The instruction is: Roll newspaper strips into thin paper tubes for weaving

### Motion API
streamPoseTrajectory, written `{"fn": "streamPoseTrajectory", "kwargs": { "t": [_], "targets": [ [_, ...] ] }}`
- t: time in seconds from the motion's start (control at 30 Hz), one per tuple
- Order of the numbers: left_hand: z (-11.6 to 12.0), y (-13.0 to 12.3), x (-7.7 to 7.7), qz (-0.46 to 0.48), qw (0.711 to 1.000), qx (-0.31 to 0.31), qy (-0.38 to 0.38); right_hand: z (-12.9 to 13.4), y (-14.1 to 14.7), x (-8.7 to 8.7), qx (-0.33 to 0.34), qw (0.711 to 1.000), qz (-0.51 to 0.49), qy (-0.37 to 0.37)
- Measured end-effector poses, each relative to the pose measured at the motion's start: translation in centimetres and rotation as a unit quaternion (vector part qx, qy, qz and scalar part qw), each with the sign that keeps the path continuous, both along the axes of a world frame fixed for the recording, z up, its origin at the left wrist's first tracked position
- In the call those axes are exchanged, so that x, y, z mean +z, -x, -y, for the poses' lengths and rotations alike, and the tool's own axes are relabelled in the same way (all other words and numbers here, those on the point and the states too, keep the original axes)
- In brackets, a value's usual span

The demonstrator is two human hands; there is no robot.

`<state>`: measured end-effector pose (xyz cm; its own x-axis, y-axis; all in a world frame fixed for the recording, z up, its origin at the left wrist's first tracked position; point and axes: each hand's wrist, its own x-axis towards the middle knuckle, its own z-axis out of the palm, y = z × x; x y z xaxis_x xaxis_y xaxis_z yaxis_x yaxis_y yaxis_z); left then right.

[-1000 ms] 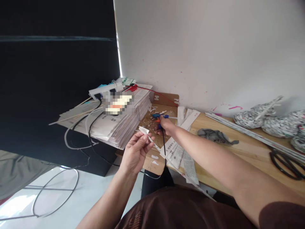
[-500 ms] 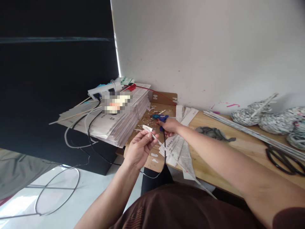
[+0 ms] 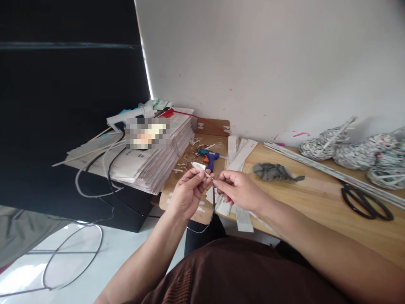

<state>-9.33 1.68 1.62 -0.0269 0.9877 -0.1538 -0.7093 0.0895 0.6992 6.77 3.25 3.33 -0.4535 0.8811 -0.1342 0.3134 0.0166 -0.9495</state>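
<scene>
Left hand (image 3: 186, 192) and right hand (image 3: 237, 189), nearly closed, pinch a paper strip (image 3: 199, 166). Printing on the paper stack (image 3: 163, 164) is illegibly small.

The long pale tabletop of smooth wood (image 3: 319, 190) has a soft sheen. The blue pistol-shaped glue gun (image 3: 212, 159) looks plastic; the crumpled grey rag (image 3: 272, 172) is matt cloth.

Pale grey wall (image 3: 253, 63) standing behind the wooden surface (image 3: 319, 194), its lower part showing scattered pink marks (image 3: 301, 134). Large black panel (image 3: 69, 84) filling the left side, a faint lighter band crossing it and a bright narrow gap (image 3: 146, 63) running down beside the wall. Light floor (image 3: 126, 253) lying below, glare whitening its left part near grey fabric (image 3: 25, 232).
</scene>
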Motion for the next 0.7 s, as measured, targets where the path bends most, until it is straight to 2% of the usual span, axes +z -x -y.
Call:
{"fn": "streamPoseTrajectory", "kwargs": {
  "t": [0.13,0.23,0.33,0.47,0.53,0.6,0.7],
  "targets": [
    [0.3,-0.3,0.0,-0.015,1.000,-0.017,-0.007,0.4,-1.0,0.1,-0.011,0.993,0.066,-0.101],
    [0.6,-0.4,-0.1,-0.014,0.999,-0.028,-0.005,0.9,-1.6,0.2,-0.015,0.991,0.073,-0.114],
    [0.8,-0.6,-0.2,-0.008,0.999,-0.037,-0.007,1.2,-2.1,0.4,-0.008,0.995,0.055,-0.083],
    [1.0,-0.9,-0.2,-0.017,0.999,-0.043,-0.009,1.2,-2.8,0.5,0.012,1.000,-0.001,0.022],
    [1.1,-1.1,-0.1,-0.023,0.999,-0.041,-0.006,1.3,-3.1,0.5,0.018,0.999,-0.016,0.041],
    [1.2,-1.2,-0.1,-0.027,0.999,-0.038,-0.005,1.6,-3.2,0.4,0.016,1.000,-0.007,0.003],
    [1.3,-1.3,0.0,-0.028,0.999,-0.039,-0.007,2.3,-3.4,0.3,-0.005,0.991,0.032,-0.128]
  ]
}}
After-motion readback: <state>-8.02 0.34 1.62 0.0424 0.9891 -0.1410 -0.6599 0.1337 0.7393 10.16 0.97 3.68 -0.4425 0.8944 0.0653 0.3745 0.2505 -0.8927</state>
